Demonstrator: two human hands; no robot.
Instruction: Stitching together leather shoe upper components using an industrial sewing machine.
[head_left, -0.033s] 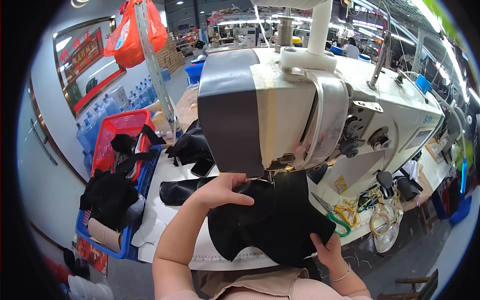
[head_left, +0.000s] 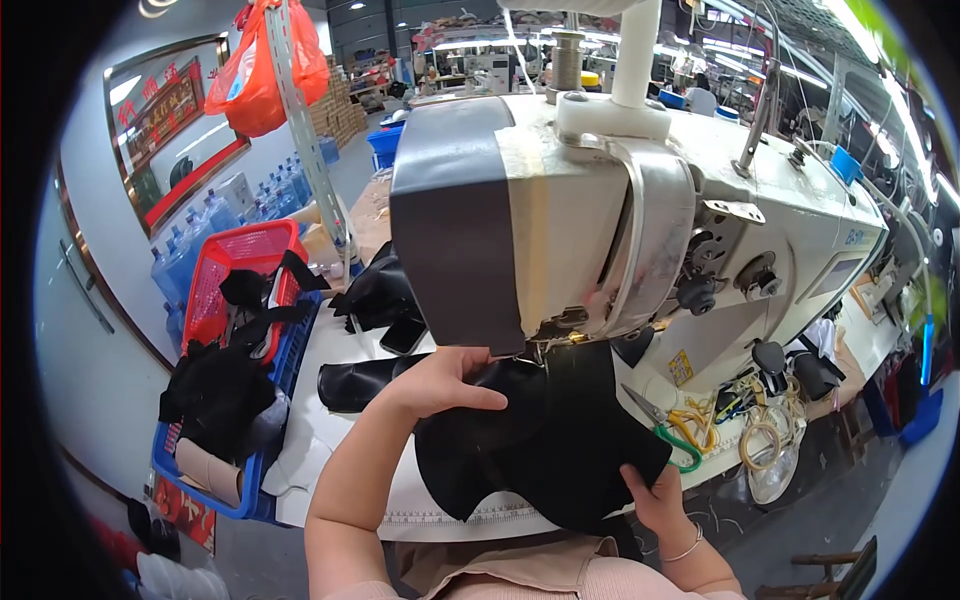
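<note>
A black piece of leather-like material [head_left: 545,450] lies on the white table under the head of a sewing machine [head_left: 455,210]. Its far edge runs beneath the needle area. My left hand [head_left: 440,384] rests flat on its left part, thumb spread, close to the needle; some fingertips are hidden by the machine head. At the near right edge, my right hand [head_left: 657,497] grips a corner between thumb and fingers. A rolled black piece [head_left: 345,385] lies left of my left wrist.
Left, a blue basket [head_left: 282,385] and red basket [head_left: 200,300] hold black pieces. A phone [head_left: 403,336] lies behind my left hand. Right of the material are green-handled scissors [head_left: 684,449], yellow-handled scissors [head_left: 692,422] and a tape roll [head_left: 760,447]. A ruler strip [head_left: 420,518] edges the table.
</note>
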